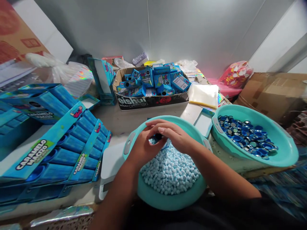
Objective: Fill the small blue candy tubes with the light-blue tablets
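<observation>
Lying below both hands (178,135), pale pellets (170,172), in teal bowl (172,202)

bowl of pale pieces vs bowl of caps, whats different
The bowl of pale pieces sits under the left hand and right hand; the bowl of caps stands to the right, no hand over it. The bowl of pale pieces holds dull, whitish blue bits; the bowl of caps holds shiny blue and silver lids. Both bowls are turquoise with grey grips.

Candies (171,175) in front basin (168,201), display boxes (59,127) left, caps (247,135) in second basin (285,151) right, packs (153,78) in carton (153,103) behind.
</observation>
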Demonstrator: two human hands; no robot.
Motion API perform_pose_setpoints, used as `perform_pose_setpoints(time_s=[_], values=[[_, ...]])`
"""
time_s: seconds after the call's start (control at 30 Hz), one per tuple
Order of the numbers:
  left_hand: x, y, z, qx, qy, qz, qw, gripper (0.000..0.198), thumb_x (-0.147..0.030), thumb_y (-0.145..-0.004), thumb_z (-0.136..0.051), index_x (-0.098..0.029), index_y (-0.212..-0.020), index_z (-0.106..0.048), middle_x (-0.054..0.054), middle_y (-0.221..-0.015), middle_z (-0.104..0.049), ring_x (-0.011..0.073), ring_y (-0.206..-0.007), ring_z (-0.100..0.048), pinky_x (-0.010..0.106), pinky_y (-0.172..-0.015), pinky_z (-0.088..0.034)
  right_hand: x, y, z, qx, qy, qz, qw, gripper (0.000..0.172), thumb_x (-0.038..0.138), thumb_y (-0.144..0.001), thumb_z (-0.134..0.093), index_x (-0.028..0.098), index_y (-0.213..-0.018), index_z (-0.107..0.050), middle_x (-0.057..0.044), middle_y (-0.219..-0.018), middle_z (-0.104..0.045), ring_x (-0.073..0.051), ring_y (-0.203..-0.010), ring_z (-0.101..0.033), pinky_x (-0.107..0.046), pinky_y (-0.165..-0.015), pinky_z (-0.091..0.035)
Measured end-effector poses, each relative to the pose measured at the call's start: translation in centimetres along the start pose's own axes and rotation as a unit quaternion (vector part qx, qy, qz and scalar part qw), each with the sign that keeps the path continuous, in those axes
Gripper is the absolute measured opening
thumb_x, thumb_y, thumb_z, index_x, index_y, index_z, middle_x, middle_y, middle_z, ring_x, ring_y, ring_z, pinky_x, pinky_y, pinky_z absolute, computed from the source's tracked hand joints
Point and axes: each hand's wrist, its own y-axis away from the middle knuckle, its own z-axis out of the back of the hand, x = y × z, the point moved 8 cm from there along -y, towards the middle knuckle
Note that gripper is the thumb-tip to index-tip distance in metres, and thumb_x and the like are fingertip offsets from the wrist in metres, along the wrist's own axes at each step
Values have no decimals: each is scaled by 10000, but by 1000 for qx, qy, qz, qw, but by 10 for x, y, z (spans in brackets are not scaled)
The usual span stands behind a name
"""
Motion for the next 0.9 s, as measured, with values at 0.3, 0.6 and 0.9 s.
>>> perform_pose_setpoints(time_s=[0.3,0.6,0.9], values=[[20,-2,9,-76,76,93,990,206,-310,-700,-744,-181,-733,-587,-16,-771,-645,136,-752,-632,231,-675,-524,-5,0,8,-66,-7,24,997,330,135,-889,-400,164,-1080,-667,-95,-1272,-609,-180,-1232,-554,-333,-1070,-410],[7,2,18,-112,54,12,992,199,-207,-773,-665,-190,-674,-493,-3,-800,-657,135,-820,-654,225,-702,-524,-17,8,30,-47,296,-122,946,286,7,-760,-483,162,-881,-691,-15,-875,-575,-132,-772,-534,-275,-700,-393],[-18,8,24,-114,-15,-111,987,335,-115,-819,-615,-186,-588,-383,3,-783,-662,124,-759,-624,248,-714,-475,-9,16,23,-11,312,-114,943,263,30,-792,-533,187,-913,-705,-25,-899,-611,-143,-791,-559,-280,-718,-433]])
